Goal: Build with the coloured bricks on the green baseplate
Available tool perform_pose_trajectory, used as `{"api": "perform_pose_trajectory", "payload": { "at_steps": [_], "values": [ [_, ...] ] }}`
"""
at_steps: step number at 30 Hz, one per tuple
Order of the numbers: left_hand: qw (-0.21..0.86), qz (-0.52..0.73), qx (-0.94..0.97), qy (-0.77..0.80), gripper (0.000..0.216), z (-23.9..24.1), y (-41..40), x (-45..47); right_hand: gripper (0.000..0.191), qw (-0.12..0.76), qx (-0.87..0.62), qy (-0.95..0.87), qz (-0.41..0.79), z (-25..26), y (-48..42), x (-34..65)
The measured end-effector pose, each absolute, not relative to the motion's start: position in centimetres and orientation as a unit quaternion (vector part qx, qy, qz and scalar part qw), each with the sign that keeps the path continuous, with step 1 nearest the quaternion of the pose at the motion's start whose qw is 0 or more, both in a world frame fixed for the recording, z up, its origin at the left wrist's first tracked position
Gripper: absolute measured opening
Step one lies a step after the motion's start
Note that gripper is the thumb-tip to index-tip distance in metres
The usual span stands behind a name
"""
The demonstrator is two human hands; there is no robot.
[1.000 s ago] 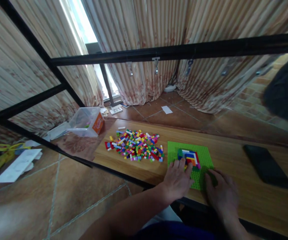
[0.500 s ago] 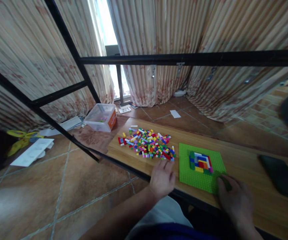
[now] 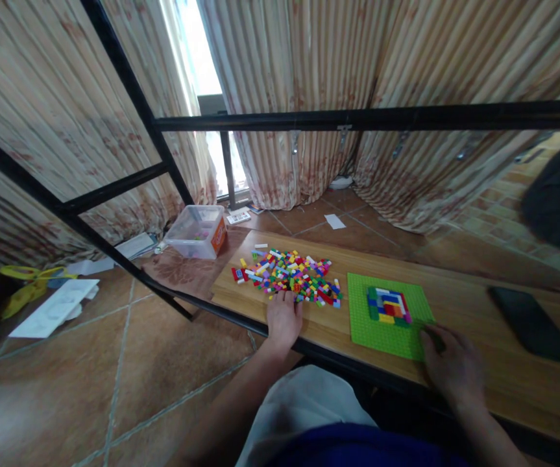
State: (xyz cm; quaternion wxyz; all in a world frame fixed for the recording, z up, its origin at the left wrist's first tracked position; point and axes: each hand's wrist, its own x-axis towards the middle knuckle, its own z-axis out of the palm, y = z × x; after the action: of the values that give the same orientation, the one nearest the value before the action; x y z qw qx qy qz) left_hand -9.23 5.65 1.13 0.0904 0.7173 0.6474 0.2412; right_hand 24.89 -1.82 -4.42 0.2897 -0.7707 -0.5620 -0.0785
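A pile of small coloured bricks (image 3: 292, 275) lies on the wooden table (image 3: 474, 311). My left hand (image 3: 283, 318) rests at the near edge of that pile, fingers apart and touching the closest bricks. To the right sits a green baseplate (image 3: 361, 327) with a small block of coloured bricks (image 3: 389, 306) built on it. My right hand (image 3: 450, 363) presses on the baseplate's near right corner, fingers laid over its edge.
A black phone (image 3: 533, 325) lies on the table at the right. A clear plastic box (image 3: 196, 230) stands past the table's left end. Black metal bars (image 3: 357, 119) cross the view. Papers (image 3: 56, 306) and a yellow object (image 3: 26, 282) lie on the tiled floor.
My left hand left the built block on the baseplate and slid left to the loose brick pile. My right hand stayed on the baseplate's corner. The view swung left.
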Motion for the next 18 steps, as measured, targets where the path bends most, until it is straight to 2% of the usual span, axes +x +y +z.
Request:
{"api": "perform_pose_trajectory", "payload": {
  "at_steps": [6,9,11,14,18],
  "values": [
    [0.116,0.285,0.716,0.627,0.012,1.3,5.5,-9.6,0.045,0.34,-0.77,-0.536,-0.071,-2.9,-2.1,24.2],
    [0.207,0.333,0.697,0.601,0.012,2.2,4.6,-9.0,0.044,0.416,-0.761,-0.489,-0.092,-0.2,-2.8,21.5],
    [0.295,0.355,0.687,0.561,0.01,3.1,3.7,-8.1,0.041,0.457,-0.736,-0.499,-0.006,2.1,-3.3,18.3],
    [0.389,0.375,0.683,0.492,0.009,4.5,2.1,-6.4,0.036,0.479,-0.66,-0.542,0.201,4.8,-3.6,13.0],
    [0.448,0.382,0.677,0.441,0.009,5.7,0.6,-5.3,0.029,0.519,-0.585,-0.542,0.307,5.9,-3.4,9.0]
  ]
}}
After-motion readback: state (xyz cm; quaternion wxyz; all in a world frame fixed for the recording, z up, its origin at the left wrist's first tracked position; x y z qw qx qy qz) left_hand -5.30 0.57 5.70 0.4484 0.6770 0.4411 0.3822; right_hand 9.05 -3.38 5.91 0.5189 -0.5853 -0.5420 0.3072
